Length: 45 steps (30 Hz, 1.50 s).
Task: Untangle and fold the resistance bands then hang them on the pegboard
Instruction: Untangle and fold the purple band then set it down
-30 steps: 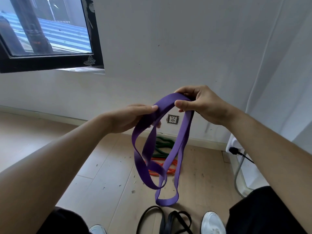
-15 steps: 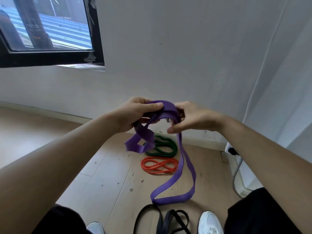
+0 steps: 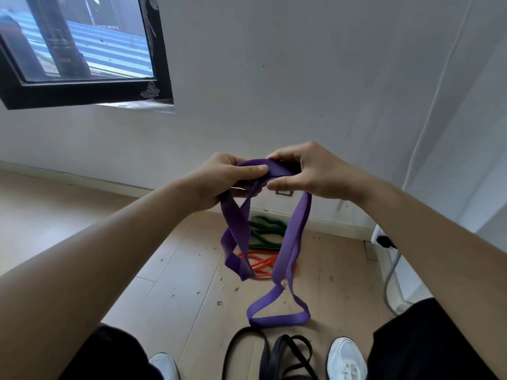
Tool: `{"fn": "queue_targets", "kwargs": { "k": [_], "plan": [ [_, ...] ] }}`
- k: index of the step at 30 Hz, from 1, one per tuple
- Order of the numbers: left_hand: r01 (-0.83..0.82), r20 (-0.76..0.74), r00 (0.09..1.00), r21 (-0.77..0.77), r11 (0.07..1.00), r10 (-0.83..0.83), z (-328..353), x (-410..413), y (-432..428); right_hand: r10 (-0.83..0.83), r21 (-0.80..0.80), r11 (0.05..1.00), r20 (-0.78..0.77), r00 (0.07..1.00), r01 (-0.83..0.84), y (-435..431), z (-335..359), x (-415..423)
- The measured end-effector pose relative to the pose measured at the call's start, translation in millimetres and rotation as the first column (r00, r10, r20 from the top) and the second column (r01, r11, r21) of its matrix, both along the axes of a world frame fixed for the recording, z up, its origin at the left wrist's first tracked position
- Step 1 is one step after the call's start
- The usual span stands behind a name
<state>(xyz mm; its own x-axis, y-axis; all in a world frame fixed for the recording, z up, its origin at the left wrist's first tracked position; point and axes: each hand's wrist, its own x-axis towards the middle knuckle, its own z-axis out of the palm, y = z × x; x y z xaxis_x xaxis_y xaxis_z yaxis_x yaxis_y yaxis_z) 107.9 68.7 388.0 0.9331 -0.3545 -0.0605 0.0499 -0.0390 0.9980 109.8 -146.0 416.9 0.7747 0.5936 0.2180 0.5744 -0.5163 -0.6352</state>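
From the head camera, both arms reach forward to the middle of the frame. The left hand (image 3: 222, 178) and the right hand (image 3: 310, 171) meet there, each with fingers curled and thumb pressed on top, pinching the gathered upper end of the purple band (image 3: 297, 223). The band is a wide, flat, smooth rubbery strip. From the left hand a short loop hangs toward 7 o'clock, its two strands crossing in a twist. From the right hand a longer double strand drops toward 6 o'clock and opens into a rounded loop just above the floor.

On the pale wood-plank floor (image 3: 170, 270), speckled with small flakes, a thin green band (image 3: 264, 231) lies coiled by the skirting at 12 o'clock from the hanging loop, with a thin orange band (image 3: 263, 263) coiled just in front of it. Flat black bands (image 3: 274, 349) lie tangled at 6 o'clock, between two white shoes (image 3: 345, 360). A black-framed window (image 3: 82, 50) sits at 10 o'clock in the white wall (image 3: 274, 78).
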Motion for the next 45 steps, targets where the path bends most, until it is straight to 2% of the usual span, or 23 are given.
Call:
{"fn": "queue_targets", "kwargs": {
  "k": [6,7,10,13,15,18,21,25,30,33,35,37,38,43,45],
  "plan": [
    [0.032,-0.03,0.999,-0.076,0.997,-0.035,-1.2,4.4,6.7,-0.02,0.039,0.999,-0.021,1.0,0.021,-5.0,-2.2,2.9],
    [0.038,-0.015,0.999,-0.028,0.999,-0.038,-2.6,5.3,9.8,-0.03,0.042,0.999,-0.015,0.999,0.031,-6.6,-2.2,3.2],
    [0.001,0.086,0.996,0.24,0.971,-0.022,-11.6,7.2,17.1,-0.056,0.045,0.997,0.001,0.998,0.056,-11.6,-2.6,4.1],
    [-0.035,0.146,0.989,0.393,0.919,-0.025,-22.5,8.7,20.8,-0.067,0.056,0.996,-0.022,0.998,0.068,-15.1,-3.3,3.5],
    [-0.044,0.159,0.987,0.457,0.889,-0.033,-28.6,10.1,23.5,-0.071,0.079,0.994,-0.037,0.997,0.073,-18.5,-3.2,3.9],
    [-0.022,0.101,0.995,0.466,0.884,-0.029,-31.9,11.8,28.2,-0.083,0.122,0.988,-0.074,0.994,0.091,-24.0,-3.6,6.2],
    [0.07,0.031,0.995,0.423,0.904,-0.091,-30.7,13.2,34.5,-0.089,0.152,0.983,-0.094,0.992,0.103,-28.4,-4.9,8.5],
    [0.125,-0.033,0.992,0.178,0.976,-0.121,-25.3,12.4,41.0,-0.085,0.175,0.979,-0.119,0.989,0.105,-35.8,-5.7,11.5],
    [0.225,-0.126,0.968,0.035,0.974,-0.218,-21.1,11.4,43.7,-0.121,0.181,0.973,-0.132,0.984,0.144,-41.8,-12.6,17.7],
    [0.177,-0.172,0.968,-0.046,0.983,-0.182,-21.4,13.9,41.6,-0.1,0.208,0.968,-0.197,0.975,0.142,-43.2,-12.5,16.4],
    [0.138,-0.068,0.989,0.128,0.982,-0.13,-22.7,15.2,42.0,-0.089,0.254,0.955,-0.238,0.967,0.15,-42.8,-12.9,16.2],
    [0.072,0.093,0.989,0.378,0.923,-0.116,-26.2,14.5,42.7,-0.085,0.292,0.943,-0.259,0.962,0.162,-41.7,-13.3,17.3],
    [0.035,0.145,0.983,0.446,0.894,-0.111,-28.1,14.1,42.5,-0.09,0.298,0.939,-0.263,0.961,0.17,-40.6,-12.7,17.1],
    [-0.155,0.378,0.922,0.555,0.817,-0.082,-37.3,17.5,38.8,-0.127,0.329,0.92,-0.261,0.957,0.212,-40.6,-10.0,16.1],
    [-0.193,0.419,0.905,0.567,0.801,-0.079,-40.8,19.8,40.4,-0.143,0.336,0.914,-0.258,0.955,0.228,-42.4,-10.2,16.6]
  ]
}}
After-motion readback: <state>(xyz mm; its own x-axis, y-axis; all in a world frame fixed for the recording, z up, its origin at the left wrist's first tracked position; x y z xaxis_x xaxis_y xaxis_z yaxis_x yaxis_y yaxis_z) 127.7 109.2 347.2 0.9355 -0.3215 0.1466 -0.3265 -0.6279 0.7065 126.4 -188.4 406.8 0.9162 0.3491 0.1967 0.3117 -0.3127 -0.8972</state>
